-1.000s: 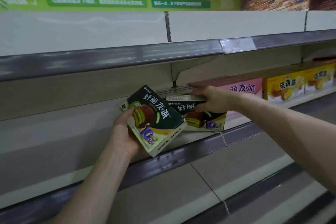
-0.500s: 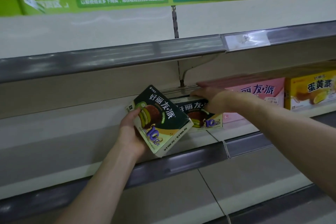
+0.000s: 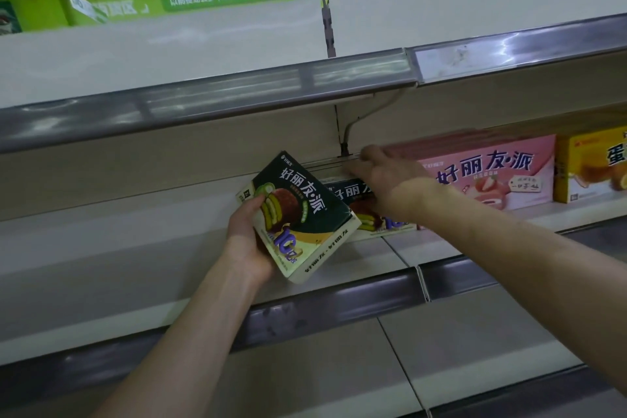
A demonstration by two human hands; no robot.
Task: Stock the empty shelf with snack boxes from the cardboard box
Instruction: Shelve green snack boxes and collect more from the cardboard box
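Two dark green snack cartons at the shelf [image 3: 135, 248]. The held box [image 3: 305, 210] is tilted, its upper corner leaning toward the right hand [image 3: 390, 180]. The left hand [image 3: 246, 244] grips it at its lower left edge, thumb on the printed face, the other fingers hidden behind. The shelved box [image 3: 351, 192] stands just right of and behind the held box, directly under the right hand. That hand's fingers lie fairly straight across the box's top edge, pressing rather than clasping; the thumb is not visible. Beyond the right wrist stands a pink box [image 3: 492, 176], close beside the shelved box, then a yellow box [image 3: 590, 166]. By appearance the cartons are light, rigid paperboard with a smooth, somewhat slippery print and corners that would dent easily. The best hold is probably across the narrow sides near an edge, leaving the base free to seat on the shelf to the left of the shelved box.
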